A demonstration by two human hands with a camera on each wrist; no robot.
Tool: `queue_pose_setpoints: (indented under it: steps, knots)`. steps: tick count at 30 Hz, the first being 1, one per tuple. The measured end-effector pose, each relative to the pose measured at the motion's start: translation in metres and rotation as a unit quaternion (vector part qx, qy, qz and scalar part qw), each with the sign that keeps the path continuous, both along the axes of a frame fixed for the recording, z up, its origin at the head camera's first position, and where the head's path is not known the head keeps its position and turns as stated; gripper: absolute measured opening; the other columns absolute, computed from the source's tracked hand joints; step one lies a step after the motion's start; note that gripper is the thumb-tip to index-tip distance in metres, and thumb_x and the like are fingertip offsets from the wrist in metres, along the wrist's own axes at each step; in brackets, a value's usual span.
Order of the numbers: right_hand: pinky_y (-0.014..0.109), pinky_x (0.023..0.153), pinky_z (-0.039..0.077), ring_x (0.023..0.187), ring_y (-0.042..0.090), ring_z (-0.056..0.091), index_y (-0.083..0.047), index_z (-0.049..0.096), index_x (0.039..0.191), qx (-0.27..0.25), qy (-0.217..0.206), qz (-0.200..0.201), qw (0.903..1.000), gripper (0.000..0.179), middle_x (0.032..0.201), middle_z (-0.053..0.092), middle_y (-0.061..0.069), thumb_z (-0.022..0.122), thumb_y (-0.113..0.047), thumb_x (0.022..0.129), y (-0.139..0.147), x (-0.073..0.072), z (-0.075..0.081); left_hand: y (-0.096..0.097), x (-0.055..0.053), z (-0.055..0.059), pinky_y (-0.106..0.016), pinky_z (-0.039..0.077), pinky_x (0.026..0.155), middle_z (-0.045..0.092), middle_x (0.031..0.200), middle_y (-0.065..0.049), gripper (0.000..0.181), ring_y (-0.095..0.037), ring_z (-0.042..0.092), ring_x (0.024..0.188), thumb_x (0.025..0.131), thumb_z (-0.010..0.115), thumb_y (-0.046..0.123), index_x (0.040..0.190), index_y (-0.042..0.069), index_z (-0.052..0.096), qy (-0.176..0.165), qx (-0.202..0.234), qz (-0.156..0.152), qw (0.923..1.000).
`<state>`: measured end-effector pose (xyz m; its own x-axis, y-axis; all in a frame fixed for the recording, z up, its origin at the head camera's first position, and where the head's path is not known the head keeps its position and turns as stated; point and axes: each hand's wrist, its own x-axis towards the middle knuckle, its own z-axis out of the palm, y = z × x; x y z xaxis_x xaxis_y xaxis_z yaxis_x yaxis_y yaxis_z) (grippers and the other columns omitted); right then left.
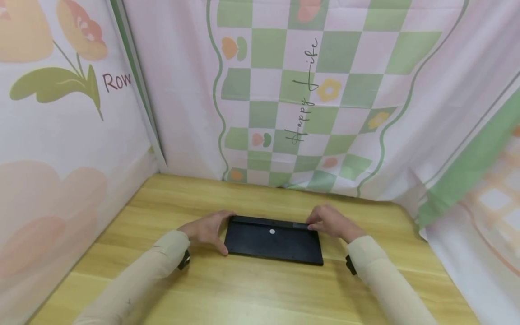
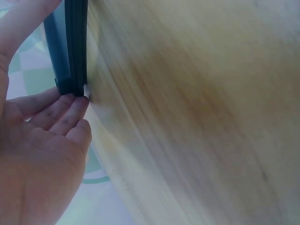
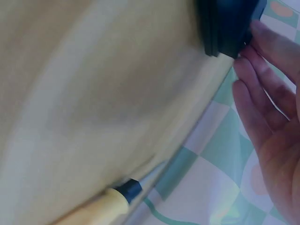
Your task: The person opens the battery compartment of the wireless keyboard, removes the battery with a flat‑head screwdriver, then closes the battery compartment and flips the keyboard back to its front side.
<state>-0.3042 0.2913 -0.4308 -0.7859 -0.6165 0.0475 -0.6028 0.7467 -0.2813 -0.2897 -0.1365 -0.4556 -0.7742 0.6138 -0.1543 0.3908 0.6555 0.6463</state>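
Note:
A flat black rectangular device (image 1: 272, 246), like an upturned keyboard, lies on the wooden table (image 1: 260, 293). It has a raised bar along its far edge and a small white dot (image 1: 272, 231). My left hand (image 1: 205, 229) spans its left end, thumb at the near corner and fingers at the far one. In the left wrist view, the fingertips touch the end of the device (image 2: 72, 51). At the far right corner my right hand (image 1: 331, 221) pinches the raised bar between thumb and fingers. Its fingertips meet the dark end (image 3: 232, 28) in the right wrist view.
The right wrist view shows a tool like a screwdriver (image 3: 112, 199), with a pale handle, black collar and thin shaft, near the table's edge. A green-and-white checked curtain (image 1: 300, 113) hangs behind the table. A printed wall panel (image 1: 73, 149) borders the left side.

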Motion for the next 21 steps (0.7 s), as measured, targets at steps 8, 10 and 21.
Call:
queue_pose_setpoints:
  steps: [8,10,21]
  knots:
    - [0.029,0.074,0.063,0.085,0.017,0.075,-0.009,0.081,0.098,-0.049,0.005,-0.027,0.9984,0.005,0.094,0.079,0.003,0.076,-0.010,0.096,0.001,0.003,-0.007,-0.001,0.001,0.000,-0.058,0.028,0.131,0.030,0.171,-0.023,0.123,-0.042,0.030,0.158,0.069,0.102,0.030,0.165,0.003,0.030,0.002,0.001,0.004,1.0000]
    - [0.029,0.073,0.063,0.084,0.015,0.075,-0.009,0.080,0.097,-0.059,-0.007,-0.031,0.9977,0.006,0.093,0.079,0.003,0.075,-0.008,0.097,0.002,0.001,-0.006,-0.001,0.001,-0.001,-0.058,0.028,0.131,0.031,0.171,-0.023,0.122,-0.042,0.030,0.158,0.069,0.102,0.030,0.165,0.003,0.030,0.004,0.003,0.003,1.0000]
    - [0.039,0.078,0.064,0.084,0.015,0.073,-0.010,0.080,0.097,-0.057,-0.049,-0.089,0.9932,0.010,0.091,0.079,0.002,0.070,-0.009,0.101,0.006,-0.023,0.002,0.001,-0.001,-0.002,-0.056,0.028,0.131,0.030,0.172,-0.020,0.124,-0.040,0.030,0.159,0.068,0.102,0.031,0.165,0.006,0.030,0.000,0.005,0.003,1.0000]
